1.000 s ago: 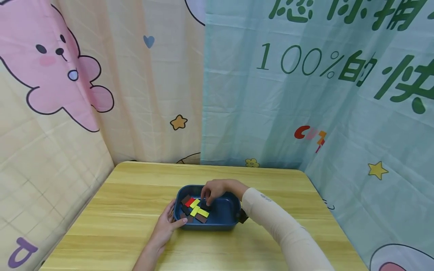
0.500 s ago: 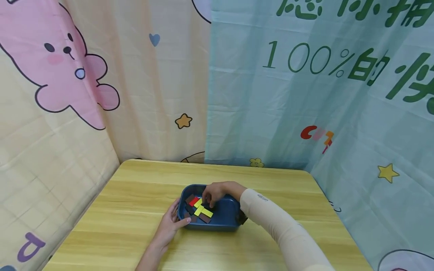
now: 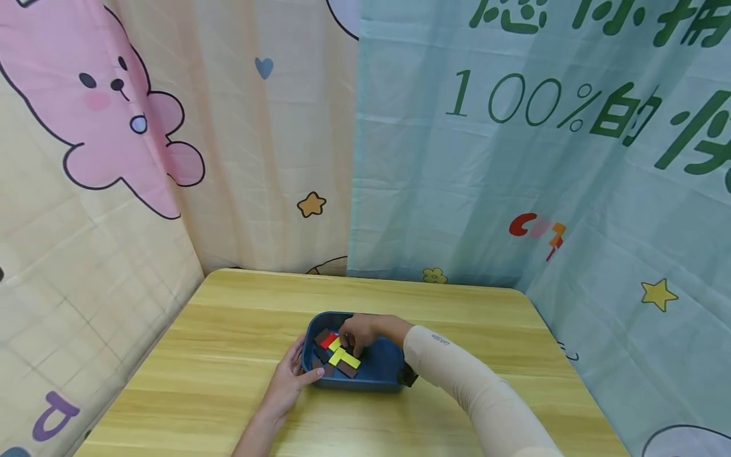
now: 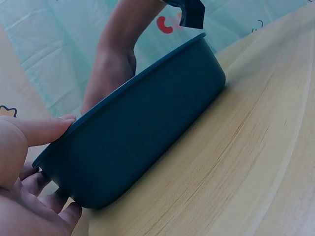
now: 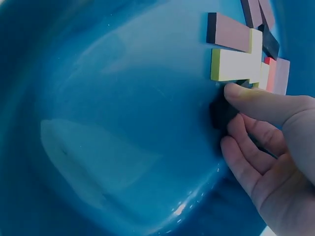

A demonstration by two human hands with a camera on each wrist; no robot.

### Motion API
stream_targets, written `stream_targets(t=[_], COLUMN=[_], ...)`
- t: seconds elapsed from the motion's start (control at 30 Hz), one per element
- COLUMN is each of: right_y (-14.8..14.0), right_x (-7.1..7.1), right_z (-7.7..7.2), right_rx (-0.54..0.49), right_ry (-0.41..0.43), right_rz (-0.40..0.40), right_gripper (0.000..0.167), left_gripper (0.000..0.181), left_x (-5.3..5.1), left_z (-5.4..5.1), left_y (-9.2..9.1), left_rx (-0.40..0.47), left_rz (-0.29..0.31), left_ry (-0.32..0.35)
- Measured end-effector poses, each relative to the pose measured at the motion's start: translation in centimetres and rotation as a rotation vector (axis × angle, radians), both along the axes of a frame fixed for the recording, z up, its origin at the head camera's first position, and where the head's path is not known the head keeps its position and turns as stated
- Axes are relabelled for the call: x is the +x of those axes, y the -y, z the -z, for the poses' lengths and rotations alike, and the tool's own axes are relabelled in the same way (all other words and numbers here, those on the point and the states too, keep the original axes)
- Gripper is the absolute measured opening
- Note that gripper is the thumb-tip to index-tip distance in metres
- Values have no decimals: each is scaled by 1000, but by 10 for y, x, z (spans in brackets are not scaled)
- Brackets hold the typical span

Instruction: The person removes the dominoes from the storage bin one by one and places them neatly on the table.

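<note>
A blue rectangular tub (image 3: 384, 362) stands on the table, with several small flat blocks at its left end. My left hand (image 3: 283, 386) grips that end; in the left wrist view its thumb lies on the rim of the tub (image 4: 142, 123) and the fingers curl against the outer wall. Inside the tub, my right hand (image 5: 275, 162) pinches a black block (image 5: 224, 112) between thumb and fingers, low over the floor. Beside it lie yellow blocks (image 5: 232, 65), brown blocks (image 5: 231, 32) and a red block (image 5: 270, 73). My palm hides part of the black block in the head view.
The wooden table (image 3: 228, 355) extends around the tub on all sides. Printed curtains (image 3: 434, 190) close off the back and both sides. A dark wrist strap piece (image 4: 193, 14) on the right arm hangs over the tub's right rim.
The right hand has sunk slightly and shifted left within the tub, covering more of the black block. The left hand keeps its grip. The whole head view has drifted, with the scene sliding right.
</note>
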State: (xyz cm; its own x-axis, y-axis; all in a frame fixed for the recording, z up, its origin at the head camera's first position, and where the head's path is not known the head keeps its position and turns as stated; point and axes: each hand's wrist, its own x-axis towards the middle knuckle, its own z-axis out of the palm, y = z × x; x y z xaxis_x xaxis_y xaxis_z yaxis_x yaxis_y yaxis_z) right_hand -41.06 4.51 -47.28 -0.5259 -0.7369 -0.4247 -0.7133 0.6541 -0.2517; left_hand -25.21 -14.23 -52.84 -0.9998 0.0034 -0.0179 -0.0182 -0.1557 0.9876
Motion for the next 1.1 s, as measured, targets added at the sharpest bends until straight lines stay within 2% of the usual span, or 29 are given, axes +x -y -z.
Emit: stream_targets(t=[0.2,0.43,0.67,0.9,1.1], right_y=[1,0,-7,-17,-28], right_x=[4,2,-4,-7,-7], right_z=[0,-4,-20,-39,-53], right_rx=[-1,1,-19,-11,-54], right_ry=[13,77,133,229,278], right_rz=[8,-14,-38,-32,-32], right_gripper=[26,26,21,21,18], left_gripper=[91,90,90,89,89], left_x=[-1,-1,0,-1,-1], left_z=[1,2,2,1,2], left_y=[0,-1,-1,-2,-1], left_rx=[4,4,7,-1,-11], left_rz=[9,10,0,-5,-17], left_ry=[0,4,9,10,-7])
